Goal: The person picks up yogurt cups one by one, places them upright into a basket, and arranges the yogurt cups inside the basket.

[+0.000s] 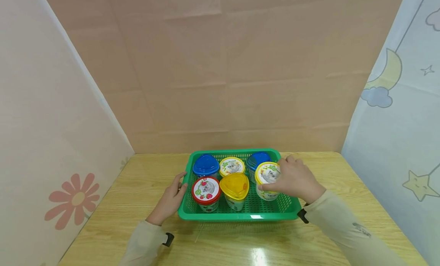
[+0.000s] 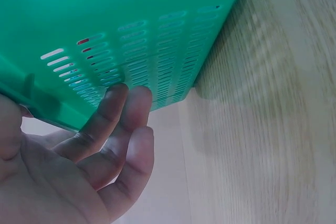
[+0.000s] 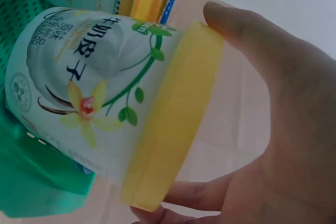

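Observation:
My right hand (image 1: 296,180) grips a white tub with a yellow lid (image 1: 267,173) by the lid's edge, thumb on one side and fingers on the other. In the right wrist view the tub's printed side (image 3: 89,87) shows a yellow flower and leaves, and the tub stands over the right part of the green basket (image 1: 237,217). My left hand (image 1: 168,202) holds the basket's left rim. Below that rim, the left wrist view shows curled fingers (image 2: 134,150) by the slotted outer wall (image 2: 157,40).
Also in the basket are a red-lidded tub (image 1: 206,189), a tub with a rounded-triangular yellow lid (image 1: 235,185), a round yellow-lidded tub (image 1: 232,166) and two blue-lidded tubs, one back left (image 1: 206,165) and one back right (image 1: 258,159). The wooden table (image 1: 330,170) meets a brown backdrop.

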{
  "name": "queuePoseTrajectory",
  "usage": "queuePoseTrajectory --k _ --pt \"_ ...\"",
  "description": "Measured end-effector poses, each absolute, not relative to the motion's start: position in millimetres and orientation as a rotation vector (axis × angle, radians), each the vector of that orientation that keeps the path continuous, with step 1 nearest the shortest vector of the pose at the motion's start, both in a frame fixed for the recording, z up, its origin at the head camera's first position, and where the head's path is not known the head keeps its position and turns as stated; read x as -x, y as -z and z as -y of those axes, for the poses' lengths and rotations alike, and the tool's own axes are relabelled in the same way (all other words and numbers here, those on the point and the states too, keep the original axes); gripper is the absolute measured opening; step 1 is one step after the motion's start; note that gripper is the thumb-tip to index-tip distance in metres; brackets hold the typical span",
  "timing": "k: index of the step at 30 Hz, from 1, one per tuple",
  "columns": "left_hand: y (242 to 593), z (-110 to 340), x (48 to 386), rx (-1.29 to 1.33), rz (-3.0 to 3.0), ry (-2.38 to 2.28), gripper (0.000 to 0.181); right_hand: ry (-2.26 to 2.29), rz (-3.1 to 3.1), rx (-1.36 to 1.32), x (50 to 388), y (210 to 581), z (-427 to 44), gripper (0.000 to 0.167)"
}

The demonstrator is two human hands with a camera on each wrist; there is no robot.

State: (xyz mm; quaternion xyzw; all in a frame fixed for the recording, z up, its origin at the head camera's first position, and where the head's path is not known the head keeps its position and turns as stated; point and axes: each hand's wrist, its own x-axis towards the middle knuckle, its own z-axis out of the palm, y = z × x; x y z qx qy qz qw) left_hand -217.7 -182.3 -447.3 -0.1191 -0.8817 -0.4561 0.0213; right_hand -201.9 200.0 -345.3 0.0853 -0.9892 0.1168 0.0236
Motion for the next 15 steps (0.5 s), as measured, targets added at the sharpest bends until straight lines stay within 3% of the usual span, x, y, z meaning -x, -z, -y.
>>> queuePoseTrajectory --k 15 --pt "448.2 183.4 218.5 0.366 2.74 1.434 0.049 -0.244 3.149 -0.407 210.6 361.0 -191.5 0.092"
